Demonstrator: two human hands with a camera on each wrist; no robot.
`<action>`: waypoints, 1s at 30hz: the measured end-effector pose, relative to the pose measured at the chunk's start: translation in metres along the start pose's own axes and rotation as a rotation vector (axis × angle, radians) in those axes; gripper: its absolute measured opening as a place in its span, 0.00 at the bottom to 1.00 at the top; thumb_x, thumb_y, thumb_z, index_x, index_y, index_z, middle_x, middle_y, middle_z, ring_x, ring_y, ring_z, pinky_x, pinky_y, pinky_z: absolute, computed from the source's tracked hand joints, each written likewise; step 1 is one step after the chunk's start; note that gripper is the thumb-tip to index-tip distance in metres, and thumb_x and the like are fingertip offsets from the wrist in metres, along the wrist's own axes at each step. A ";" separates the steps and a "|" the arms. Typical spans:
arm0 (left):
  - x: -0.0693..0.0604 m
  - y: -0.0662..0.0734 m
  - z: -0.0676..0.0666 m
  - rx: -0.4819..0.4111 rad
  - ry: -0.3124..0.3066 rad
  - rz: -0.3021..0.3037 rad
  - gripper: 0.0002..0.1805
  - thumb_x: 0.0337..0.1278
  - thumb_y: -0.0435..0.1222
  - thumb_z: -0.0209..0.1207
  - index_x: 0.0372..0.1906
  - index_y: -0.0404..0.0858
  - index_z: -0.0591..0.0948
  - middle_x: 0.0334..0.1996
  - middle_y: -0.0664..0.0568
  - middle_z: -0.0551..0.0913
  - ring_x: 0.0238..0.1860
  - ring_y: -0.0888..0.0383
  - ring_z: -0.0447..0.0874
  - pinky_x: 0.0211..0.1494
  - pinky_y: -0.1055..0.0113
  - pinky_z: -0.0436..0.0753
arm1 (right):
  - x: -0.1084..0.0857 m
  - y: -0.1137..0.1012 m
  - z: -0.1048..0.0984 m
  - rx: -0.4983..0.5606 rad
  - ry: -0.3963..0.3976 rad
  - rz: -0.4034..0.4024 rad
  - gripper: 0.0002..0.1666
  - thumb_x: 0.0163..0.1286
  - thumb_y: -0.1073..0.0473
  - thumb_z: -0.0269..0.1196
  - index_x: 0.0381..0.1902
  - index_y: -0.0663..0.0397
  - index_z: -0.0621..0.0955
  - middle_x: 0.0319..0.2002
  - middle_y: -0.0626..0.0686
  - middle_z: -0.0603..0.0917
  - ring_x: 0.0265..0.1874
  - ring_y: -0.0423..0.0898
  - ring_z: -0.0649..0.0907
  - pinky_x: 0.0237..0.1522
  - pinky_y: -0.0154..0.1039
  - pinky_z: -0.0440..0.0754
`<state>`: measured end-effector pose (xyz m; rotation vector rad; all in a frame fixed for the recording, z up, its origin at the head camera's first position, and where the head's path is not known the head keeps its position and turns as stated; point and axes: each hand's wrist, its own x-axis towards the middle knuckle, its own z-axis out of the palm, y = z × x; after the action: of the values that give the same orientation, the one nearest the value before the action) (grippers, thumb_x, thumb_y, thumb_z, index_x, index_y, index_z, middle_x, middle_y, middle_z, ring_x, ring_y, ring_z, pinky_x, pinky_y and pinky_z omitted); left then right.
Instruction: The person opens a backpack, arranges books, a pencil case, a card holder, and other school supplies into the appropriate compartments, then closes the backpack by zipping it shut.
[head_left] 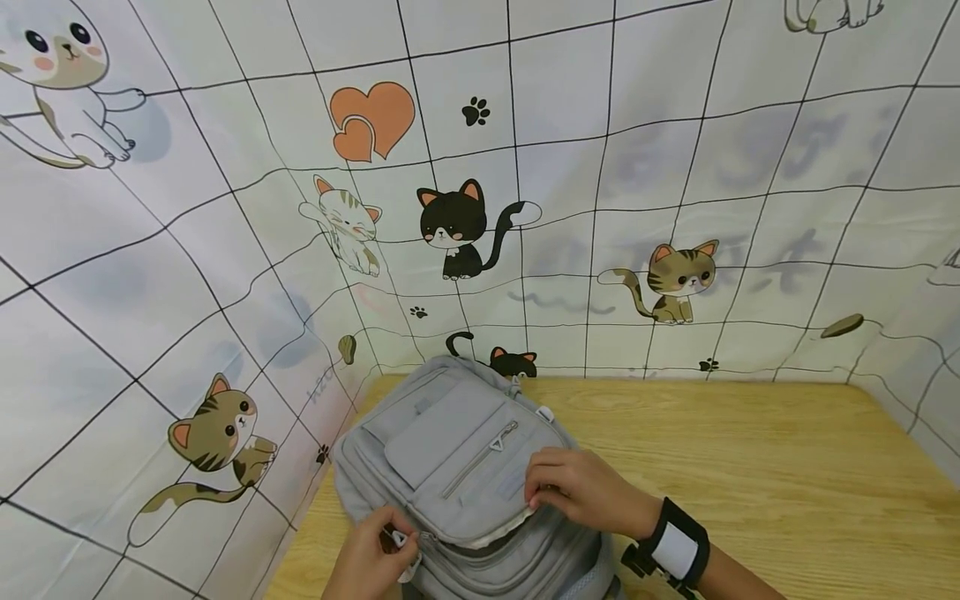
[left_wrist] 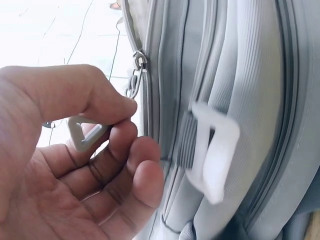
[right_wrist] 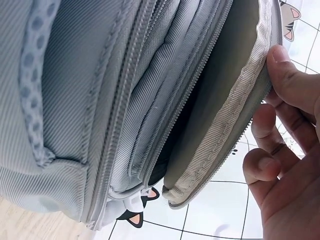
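Note:
A grey backpack (head_left: 457,400) lies on the table with its front pocket facing up. My left hand (head_left: 375,554) is at the pocket's near left corner. Between its thumb and forefinger it pinches a zipper pull with a triangular end (left_wrist: 86,134); the slider (left_wrist: 139,60) sits just above on the zipper track. My right hand (head_left: 588,492) holds the edge of the pocket flap (right_wrist: 230,107) between thumb and fingers. The flap stands away from the bag along its unzipped side, showing a pale lining and a dark gap. The pocket's contents are hidden.
The wooden table (head_left: 750,467) extends to the right of the bag. A white cloth (head_left: 555,108) with black grid lines and cartoon cats hangs behind and at the sides. A white plastic buckle (left_wrist: 215,152) hangs on the bag's side, near the left hand.

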<state>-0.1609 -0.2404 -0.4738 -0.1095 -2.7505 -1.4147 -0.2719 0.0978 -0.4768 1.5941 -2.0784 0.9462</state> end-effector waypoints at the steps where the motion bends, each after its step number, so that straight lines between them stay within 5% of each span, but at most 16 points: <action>1: 0.001 -0.001 -0.001 0.005 0.010 -0.005 0.08 0.60 0.26 0.69 0.32 0.39 0.80 0.31 0.52 0.82 0.24 0.69 0.76 0.31 0.71 0.80 | 0.000 0.000 0.000 0.000 0.003 0.001 0.10 0.72 0.61 0.71 0.39 0.38 0.82 0.39 0.37 0.82 0.36 0.28 0.80 0.42 0.19 0.75; 16: 0.012 -0.019 -0.008 0.089 0.218 -0.044 0.11 0.55 0.24 0.71 0.30 0.41 0.82 0.31 0.55 0.86 0.26 0.69 0.74 0.32 0.72 0.78 | -0.003 -0.004 -0.002 -0.007 0.025 0.018 0.09 0.71 0.60 0.71 0.40 0.38 0.83 0.40 0.37 0.83 0.35 0.28 0.80 0.41 0.19 0.75; 30: 0.023 -0.031 -0.009 0.105 0.277 -0.065 0.07 0.55 0.24 0.70 0.31 0.37 0.83 0.29 0.52 0.85 0.27 0.66 0.76 0.32 0.72 0.79 | -0.007 -0.006 0.000 0.015 0.029 0.057 0.02 0.76 0.56 0.67 0.40 0.41 0.84 0.41 0.37 0.83 0.36 0.28 0.80 0.41 0.19 0.75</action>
<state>-0.1868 -0.2650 -0.4918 0.1683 -2.6107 -1.1919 -0.2644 0.1023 -0.4796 1.5267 -2.1128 1.0004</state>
